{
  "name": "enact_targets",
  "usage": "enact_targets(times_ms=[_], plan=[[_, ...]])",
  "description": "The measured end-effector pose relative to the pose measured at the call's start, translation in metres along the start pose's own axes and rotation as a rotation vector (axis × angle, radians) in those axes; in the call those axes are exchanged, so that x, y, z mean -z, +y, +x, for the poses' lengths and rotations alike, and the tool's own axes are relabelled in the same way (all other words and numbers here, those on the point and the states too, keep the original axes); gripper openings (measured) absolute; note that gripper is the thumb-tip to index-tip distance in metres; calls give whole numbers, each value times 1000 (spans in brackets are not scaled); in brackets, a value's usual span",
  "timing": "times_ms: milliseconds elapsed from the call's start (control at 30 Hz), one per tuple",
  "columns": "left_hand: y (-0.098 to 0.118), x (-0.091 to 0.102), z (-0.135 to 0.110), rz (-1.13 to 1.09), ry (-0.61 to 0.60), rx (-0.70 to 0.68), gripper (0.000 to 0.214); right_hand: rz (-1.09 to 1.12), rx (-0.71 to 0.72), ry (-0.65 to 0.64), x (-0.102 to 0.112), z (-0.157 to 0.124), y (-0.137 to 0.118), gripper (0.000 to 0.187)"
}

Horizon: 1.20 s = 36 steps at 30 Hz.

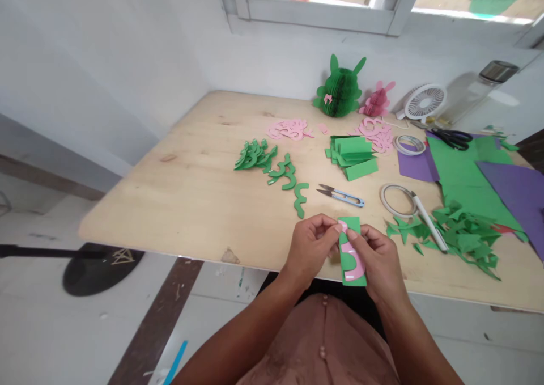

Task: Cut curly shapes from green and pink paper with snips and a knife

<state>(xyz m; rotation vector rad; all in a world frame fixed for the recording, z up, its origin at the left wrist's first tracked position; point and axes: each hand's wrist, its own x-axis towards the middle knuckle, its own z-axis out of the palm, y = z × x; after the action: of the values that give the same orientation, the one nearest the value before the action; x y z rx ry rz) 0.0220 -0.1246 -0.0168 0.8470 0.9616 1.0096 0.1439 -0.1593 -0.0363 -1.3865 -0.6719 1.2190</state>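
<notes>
Both my hands meet at the near edge of the wooden table (191,198). My left hand (311,248) and my right hand (378,260) are closed on a folded green paper strip (349,226) that carries a pink curved cutout (352,260) on its front. The left fingers pinch the strip's top left corner, the right thumb presses the pink cutout against it. Just beyond the hands lie small blue-handled snips (341,195) and loose green curved cutouts (300,198).
Piles of green cutouts (255,155), pink cutouts (289,128), folded green strips (352,153), tape rolls (395,199), a white pen (429,221), green scraps (463,235), green and purple sheets (463,172), black scissors (453,138), a small fan (424,102), and green (339,90) and pink paper bunnies (377,100) lie further back.
</notes>
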Motion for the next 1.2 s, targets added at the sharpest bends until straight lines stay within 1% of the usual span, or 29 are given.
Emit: enact_targets(times_ms=[200, 400, 933, 1200], plan=[[0, 0, 0, -54, -10, 30, 17, 6, 0, 2, 1, -1, -1, 25], [0, -1, 0, -30, 7, 25, 16, 7, 3, 4, 0, -1, -1, 25], [-2, 1, -1, 38, 6, -18, 14, -18, 23, -7, 2, 0, 3, 24], [-1, 1, -1, 21, 1, 0, 17, 0, 36, -23, 1, -2, 2, 25]])
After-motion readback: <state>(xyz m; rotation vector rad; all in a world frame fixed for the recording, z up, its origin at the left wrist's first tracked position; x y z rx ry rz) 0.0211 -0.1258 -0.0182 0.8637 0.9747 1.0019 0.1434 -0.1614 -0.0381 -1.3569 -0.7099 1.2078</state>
